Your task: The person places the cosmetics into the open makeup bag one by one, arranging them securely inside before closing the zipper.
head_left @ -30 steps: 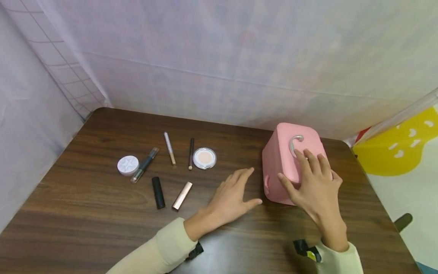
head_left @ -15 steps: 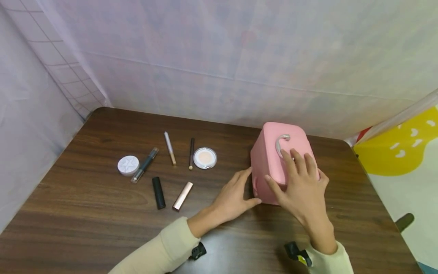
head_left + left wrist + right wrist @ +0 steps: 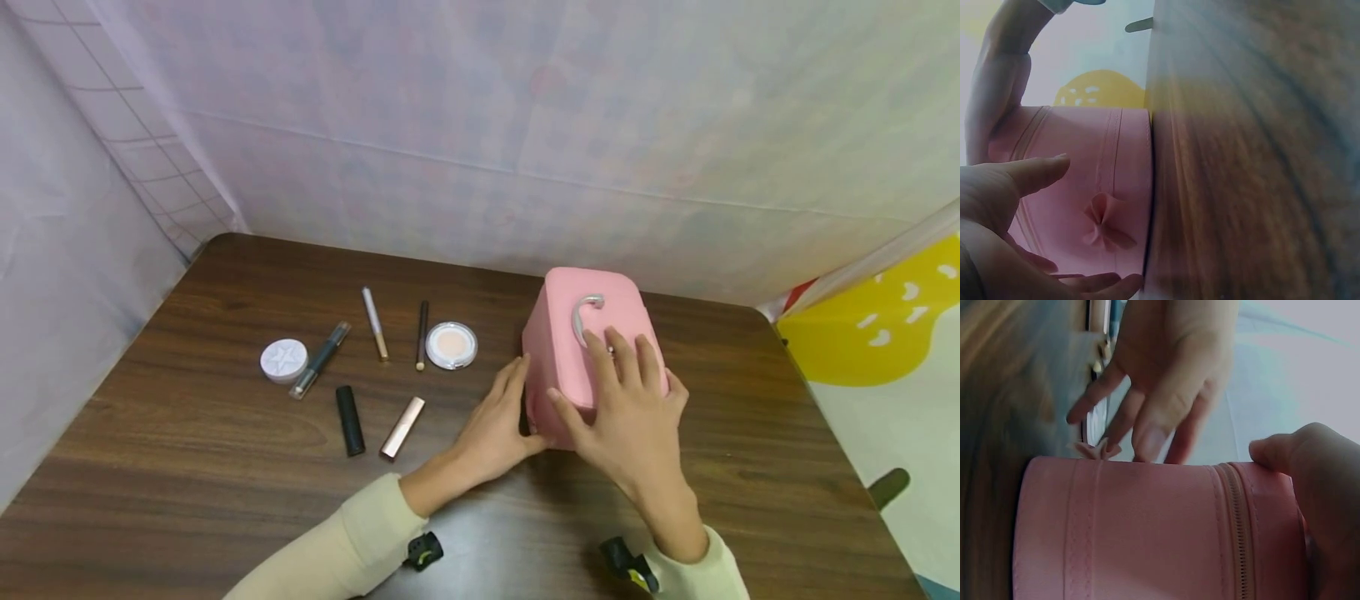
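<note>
A pink zippered makeup case [image 3: 558, 358] with a curved silver handle [image 3: 577, 322] stands upright on the table. My right hand [image 3: 633, 421] grips its top from the near side, thumb over the left edge and fingers spread across the lid behind the handle. Against the left side of the case lies my left hand [image 3: 491, 425], its fingers fairly straight and the thumb apart near the front bottom corner. The left wrist view shows a pink bow [image 3: 1107, 222] on that side, between thumb and fingers. A zipper [image 3: 1241, 550] runs below the lid in the right wrist view.
Left on the brown wooden table [image 3: 187, 500] lie a round star-lidded container [image 3: 283, 361], a dark double-ended stick [image 3: 320, 361], a white-and-gold pen [image 3: 375, 323], a thin brown pencil [image 3: 422, 335], a round compact [image 3: 452, 345], a black tube [image 3: 349, 420] and a rose-gold tube [image 3: 402, 428].
The makeup case has slid left along the table with my right hand on it. My left hand, apart from it at first, now meets its left side.
</note>
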`<state>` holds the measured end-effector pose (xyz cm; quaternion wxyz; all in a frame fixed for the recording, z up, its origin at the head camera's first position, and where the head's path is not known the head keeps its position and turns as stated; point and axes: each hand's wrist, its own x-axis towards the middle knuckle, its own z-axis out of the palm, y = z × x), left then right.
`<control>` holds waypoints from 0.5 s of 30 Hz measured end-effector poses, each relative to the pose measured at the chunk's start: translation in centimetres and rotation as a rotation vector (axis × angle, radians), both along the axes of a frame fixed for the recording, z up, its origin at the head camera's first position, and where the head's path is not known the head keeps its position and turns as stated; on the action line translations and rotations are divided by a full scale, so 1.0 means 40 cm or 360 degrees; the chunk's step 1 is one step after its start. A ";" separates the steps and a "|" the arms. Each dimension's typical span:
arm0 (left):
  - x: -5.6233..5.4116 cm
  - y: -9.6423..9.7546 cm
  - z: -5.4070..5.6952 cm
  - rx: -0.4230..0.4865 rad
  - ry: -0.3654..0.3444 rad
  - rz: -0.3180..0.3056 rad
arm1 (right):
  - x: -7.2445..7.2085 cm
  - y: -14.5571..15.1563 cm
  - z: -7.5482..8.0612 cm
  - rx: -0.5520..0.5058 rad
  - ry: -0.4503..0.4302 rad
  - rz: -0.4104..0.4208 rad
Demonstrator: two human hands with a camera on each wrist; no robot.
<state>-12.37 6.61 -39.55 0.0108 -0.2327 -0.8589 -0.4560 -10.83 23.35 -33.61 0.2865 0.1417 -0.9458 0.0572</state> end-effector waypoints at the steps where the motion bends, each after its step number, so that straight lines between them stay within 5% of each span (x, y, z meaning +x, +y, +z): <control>1: 0.000 -0.003 0.000 0.0014 0.0003 -0.0003 | 0.001 -0.007 -0.001 -0.0003 0.0011 0.0002; 10: -0.006 -0.014 -0.006 0.0146 0.0009 -0.0012 | 0.009 -0.060 -0.009 -0.0057 0.0198 0.0012; 15: -0.006 -0.012 -0.006 0.0201 0.0016 0.0022 | 0.009 -0.076 -0.008 -0.0052 0.0177 -0.0002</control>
